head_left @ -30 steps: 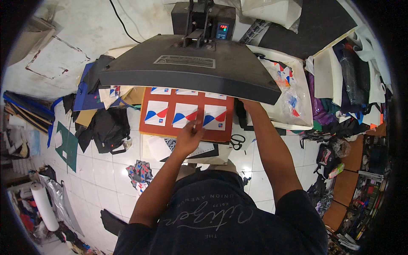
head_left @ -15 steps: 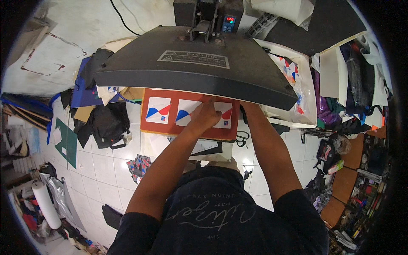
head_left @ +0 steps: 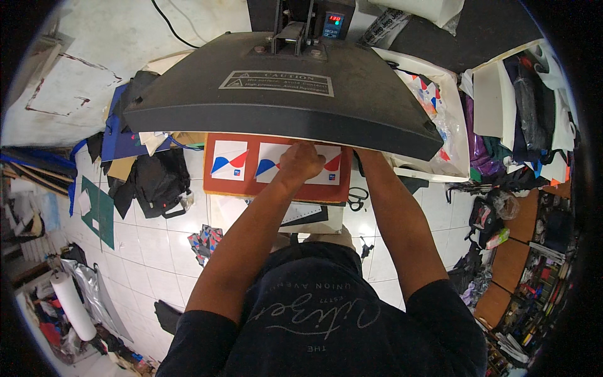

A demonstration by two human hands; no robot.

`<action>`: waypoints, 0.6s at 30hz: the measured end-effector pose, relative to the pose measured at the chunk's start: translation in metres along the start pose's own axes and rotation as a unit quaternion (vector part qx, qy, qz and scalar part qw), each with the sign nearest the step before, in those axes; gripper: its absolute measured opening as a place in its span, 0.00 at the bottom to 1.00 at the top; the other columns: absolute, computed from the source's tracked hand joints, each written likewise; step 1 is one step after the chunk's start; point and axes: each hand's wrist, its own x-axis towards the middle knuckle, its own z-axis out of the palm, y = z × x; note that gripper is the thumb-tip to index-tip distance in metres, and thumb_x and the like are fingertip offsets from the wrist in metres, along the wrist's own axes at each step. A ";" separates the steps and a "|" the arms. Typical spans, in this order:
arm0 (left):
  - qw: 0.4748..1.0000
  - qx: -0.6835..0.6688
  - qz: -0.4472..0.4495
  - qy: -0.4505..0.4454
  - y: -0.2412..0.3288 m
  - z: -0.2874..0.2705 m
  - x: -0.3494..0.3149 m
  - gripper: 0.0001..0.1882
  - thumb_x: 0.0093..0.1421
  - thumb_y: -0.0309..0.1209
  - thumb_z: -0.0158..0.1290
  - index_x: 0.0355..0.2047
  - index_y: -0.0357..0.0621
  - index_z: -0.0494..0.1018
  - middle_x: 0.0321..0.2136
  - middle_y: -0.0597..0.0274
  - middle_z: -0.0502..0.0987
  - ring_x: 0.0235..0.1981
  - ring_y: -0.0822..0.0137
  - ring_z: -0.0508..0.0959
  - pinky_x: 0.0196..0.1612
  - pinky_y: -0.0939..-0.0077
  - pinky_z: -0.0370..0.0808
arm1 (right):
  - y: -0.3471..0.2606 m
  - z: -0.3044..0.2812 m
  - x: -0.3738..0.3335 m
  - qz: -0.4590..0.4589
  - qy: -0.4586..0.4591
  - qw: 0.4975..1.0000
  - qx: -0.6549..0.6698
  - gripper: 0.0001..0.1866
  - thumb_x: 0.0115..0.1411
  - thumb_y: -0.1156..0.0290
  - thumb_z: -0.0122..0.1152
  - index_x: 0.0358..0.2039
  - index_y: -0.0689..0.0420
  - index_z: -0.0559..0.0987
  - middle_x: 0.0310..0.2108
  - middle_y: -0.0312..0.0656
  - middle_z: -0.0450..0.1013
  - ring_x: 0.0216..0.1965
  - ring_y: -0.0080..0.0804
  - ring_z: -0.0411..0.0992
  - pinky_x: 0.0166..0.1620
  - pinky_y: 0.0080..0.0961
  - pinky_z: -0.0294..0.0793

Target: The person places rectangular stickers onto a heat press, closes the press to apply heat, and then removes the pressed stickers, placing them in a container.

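The dark upper plate of a heat press hangs over a red-brown pad. On the pad, at left, lies a white print with blue and red shapes. More white printed material with similar shapes stretches to its right, partly covered. My left hand rests over this material with its fingers curled together, their tips by the plate's front edge; what they hold, if anything, is hidden. My right hand reaches under the plate's right side beside the pad; its fingers are out of sight.
Scissors lie right of the pad. An open white box with prints and plastic stands at right. A black bag and a small pile of printed pieces lie at left. A lit controller is behind the plate.
My left hand's extended index finger has curled in, and the hand stays over the printed material. My right arm remains under the plate. The whole view has shifted slightly.
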 end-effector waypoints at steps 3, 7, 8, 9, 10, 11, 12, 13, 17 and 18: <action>1.000 0.009 -0.018 -0.021 0.001 0.000 0.004 0.34 0.53 0.37 0.54 0.61 0.46 0.63 0.56 0.39 0.69 0.56 0.41 0.71 0.59 0.53 0.68 | -0.001 0.000 0.000 -0.012 0.003 1.000 -0.027 0.30 0.65 0.54 0.54 0.62 0.56 0.65 0.62 0.48 0.62 0.60 0.41 0.61 0.62 0.36 0.60; 1.000 -0.004 0.007 0.008 0.003 -0.001 0.000 0.33 0.53 0.36 0.54 0.61 0.46 0.63 0.56 0.40 0.70 0.55 0.41 0.72 0.59 0.53 0.69 | 0.000 -0.003 -0.003 -0.025 0.008 0.998 -0.065 0.29 0.64 0.54 0.55 0.61 0.56 0.66 0.61 0.48 0.63 0.60 0.41 0.62 0.62 0.36 0.61; 1.000 -0.007 0.018 0.019 0.002 -0.001 0.000 0.33 0.53 0.36 0.54 0.61 0.46 0.63 0.56 0.40 0.69 0.55 0.41 0.72 0.59 0.53 0.69 | -0.001 -0.003 -0.002 -0.029 0.011 0.997 -0.073 0.29 0.64 0.54 0.55 0.61 0.56 0.66 0.61 0.48 0.63 0.60 0.41 0.62 0.62 0.36 0.61; 0.999 -0.011 0.030 0.030 0.001 0.000 0.000 0.33 0.54 0.36 0.54 0.61 0.46 0.63 0.56 0.40 0.69 0.55 0.41 0.72 0.58 0.53 0.69 | -0.001 -0.002 -0.003 -0.032 0.010 0.996 -0.083 0.29 0.64 0.54 0.55 0.61 0.56 0.66 0.61 0.48 0.63 0.60 0.41 0.62 0.62 0.36 0.61; 0.999 -0.011 0.031 0.025 0.000 0.000 0.000 0.33 0.54 0.36 0.54 0.61 0.46 0.63 0.56 0.40 0.69 0.55 0.41 0.72 0.58 0.53 0.69 | -0.001 -0.002 -0.002 -0.036 0.012 0.995 -0.091 0.29 0.64 0.54 0.55 0.61 0.56 0.67 0.61 0.48 0.63 0.59 0.41 0.63 0.62 0.36 0.61; 0.999 -0.011 0.032 0.019 0.000 -0.001 0.001 0.32 0.55 0.37 0.54 0.61 0.46 0.63 0.57 0.40 0.69 0.55 0.41 0.72 0.59 0.54 0.69 | -0.001 -0.002 -0.003 -0.039 0.012 0.994 -0.099 0.29 0.64 0.54 0.55 0.60 0.56 0.67 0.60 0.48 0.63 0.59 0.41 0.63 0.61 0.36 0.61; 0.999 -0.012 0.033 0.013 0.000 -0.002 0.002 0.32 0.55 0.37 0.54 0.61 0.46 0.63 0.57 0.40 0.68 0.55 0.41 0.71 0.59 0.54 0.69 | -0.001 -0.002 -0.003 -0.043 0.012 0.993 -0.108 0.29 0.64 0.54 0.55 0.60 0.56 0.67 0.60 0.48 0.64 0.59 0.42 0.63 0.61 0.37 0.61; 1.000 -0.004 0.023 0.008 0.002 -0.002 0.002 0.32 0.55 0.37 0.54 0.61 0.46 0.63 0.57 0.41 0.68 0.56 0.42 0.71 0.59 0.54 0.69 | -0.001 -0.002 -0.003 -0.046 0.014 0.992 -0.116 0.28 0.64 0.54 0.56 0.60 0.56 0.67 0.60 0.48 0.64 0.59 0.42 0.63 0.61 0.37 0.62; 1.000 0.007 0.010 0.003 0.006 -0.003 0.003 0.31 0.56 0.37 0.54 0.61 0.49 0.64 0.58 0.42 0.68 0.57 0.43 0.70 0.59 0.55 0.68 | -0.001 -0.003 -0.003 -0.058 0.017 0.987 -0.146 0.28 0.64 0.54 0.56 0.59 0.56 0.68 0.59 0.49 0.65 0.59 0.42 0.64 0.61 0.37 0.62; 1.000 0.005 0.013 0.005 0.006 -0.003 0.004 0.31 0.56 0.37 0.54 0.61 0.50 0.64 0.58 0.42 0.68 0.57 0.43 0.70 0.60 0.55 0.68 | -0.001 -0.003 -0.004 -0.062 0.019 0.986 -0.153 0.28 0.64 0.54 0.56 0.59 0.56 0.68 0.59 0.49 0.65 0.58 0.42 0.64 0.61 0.37 0.62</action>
